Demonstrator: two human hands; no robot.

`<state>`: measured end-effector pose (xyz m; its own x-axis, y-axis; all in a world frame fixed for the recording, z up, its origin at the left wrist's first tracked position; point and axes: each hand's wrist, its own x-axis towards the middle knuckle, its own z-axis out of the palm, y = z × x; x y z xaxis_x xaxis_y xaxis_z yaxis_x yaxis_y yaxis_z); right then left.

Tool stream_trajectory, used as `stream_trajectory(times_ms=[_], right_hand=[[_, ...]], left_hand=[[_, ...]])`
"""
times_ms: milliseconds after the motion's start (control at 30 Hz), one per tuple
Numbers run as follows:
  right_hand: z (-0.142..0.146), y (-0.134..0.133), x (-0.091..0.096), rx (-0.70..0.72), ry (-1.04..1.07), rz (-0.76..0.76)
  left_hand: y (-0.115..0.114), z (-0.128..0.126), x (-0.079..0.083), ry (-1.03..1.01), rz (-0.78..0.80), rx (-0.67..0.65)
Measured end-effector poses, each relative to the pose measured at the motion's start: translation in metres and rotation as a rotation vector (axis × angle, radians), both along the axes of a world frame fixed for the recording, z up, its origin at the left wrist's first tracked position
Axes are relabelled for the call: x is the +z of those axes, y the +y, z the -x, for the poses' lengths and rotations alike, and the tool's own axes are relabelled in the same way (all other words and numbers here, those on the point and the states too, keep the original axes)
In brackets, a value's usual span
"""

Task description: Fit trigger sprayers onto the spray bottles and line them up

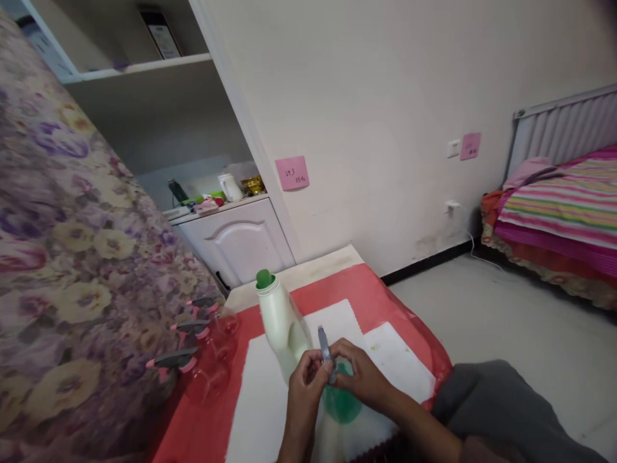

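The grey spray head (324,342) of a spray bottle is pinched between the fingers of both my hands. My left hand (306,378) grips it from the left, and my right hand (361,374) closes on it from the right. Beneath them stands the clear bottle (343,405) with green liquid in it, partly covered by my fingers. Whether the head is screwed down on the neck cannot be made out. Just beyond my left hand, a pale green detergent bottle (282,321) stands upright, its neck uncapped and dark green inside.
Three clear spray bottles (212,376) with grey and pink heads stand at the table's left. White paper sheets (258,392) lie on the red tablecloth (332,283). A floral curtain (96,276) hangs left, and a cabinet (236,241) stands behind. A bed (563,206) is at the right.
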<state>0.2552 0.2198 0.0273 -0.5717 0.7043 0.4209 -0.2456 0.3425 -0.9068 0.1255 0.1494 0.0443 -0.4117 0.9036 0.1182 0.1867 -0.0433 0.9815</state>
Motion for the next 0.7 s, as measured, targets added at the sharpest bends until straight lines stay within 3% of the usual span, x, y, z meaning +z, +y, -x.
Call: stream_trajectory(times_ms=[133, 333, 533, 700], right_hand=[[0.004, 0.001, -0.001, -0.167, -0.009, 0.048], [-0.001, 0.004, 0.003, 0.037, 0.015, 0.051], [0.005, 0.003, -0.004, -0.151, 0.019, 0.081], [-0.002, 0.003, -0.002, 0.066, 0.039, 0.042]], left_hand=[[-0.003, -0.003, 0.007, -0.018, 0.016, -0.016], [-0.003, -0.004, 0.011, -0.041, 0.005, -0.019], [-0.004, -0.005, 0.011, -0.038, 0.01, -0.005], [-0.004, -0.008, 0.012, -0.046, -0.011, 0.008]])
